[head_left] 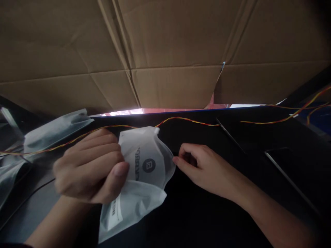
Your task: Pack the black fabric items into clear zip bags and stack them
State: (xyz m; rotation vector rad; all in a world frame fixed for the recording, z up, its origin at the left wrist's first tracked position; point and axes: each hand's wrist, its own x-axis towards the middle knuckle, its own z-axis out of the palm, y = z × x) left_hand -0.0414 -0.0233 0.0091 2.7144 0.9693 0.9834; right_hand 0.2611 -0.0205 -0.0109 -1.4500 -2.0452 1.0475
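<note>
Packet [144, 151] looks light, bendy, kinda slick; I'd pinch its edges. My left hand [91, 167] grips one side; right hand [203, 166] touches the other, can't tell if pinching.

A flat white packet [144, 148], turned so its dark lettering runs sideways beside a round dark logo, is over a black table [196, 213], its right end curving into a rounded, translucent edge. Overlapping its lower part is a creased, frosted see-through bag [142, 199], slanted, with a white printed label near its left side.
</note>
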